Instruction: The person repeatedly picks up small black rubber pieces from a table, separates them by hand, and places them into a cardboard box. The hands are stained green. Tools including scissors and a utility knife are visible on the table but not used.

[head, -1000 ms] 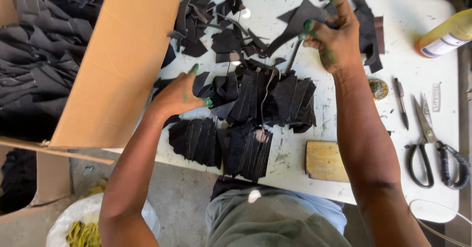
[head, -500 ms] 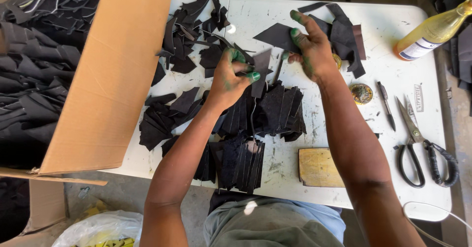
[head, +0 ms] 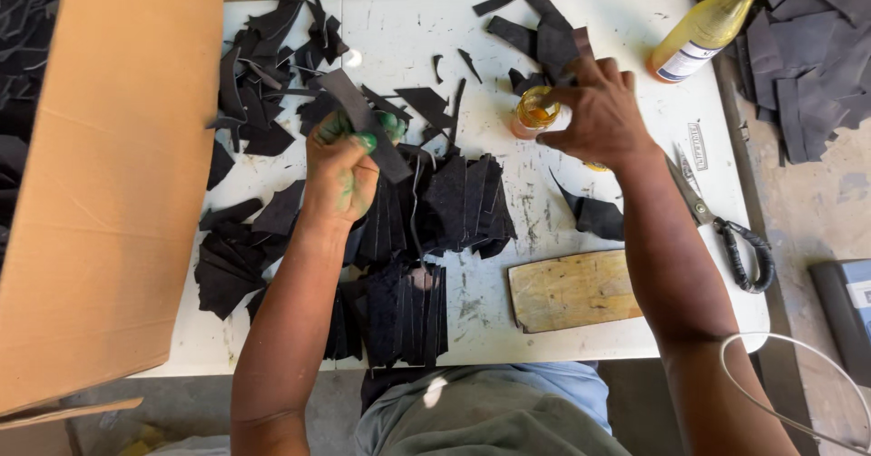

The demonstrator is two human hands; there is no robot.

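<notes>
Head view, against half a second ago: cardboard box (head: pixel 109 184) crowds the worktop (head: pixel 590 66). Left hand (head: pixel 340 170) has lifted a dark strip (head: pixel 363 120), fingers clamped on it; right hand (head: pixel 603 111) has shifted to the small amber jar (head: pixel 533 111) — fingers spread around it, contact unclear. Scissors (head: pixel 726 234) lie partly hidden.

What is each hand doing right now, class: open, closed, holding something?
Left hand: closed, gripping a dark strip.
Right hand: fingers curled at a small amber jar; firm grip cannot be told.
</notes>
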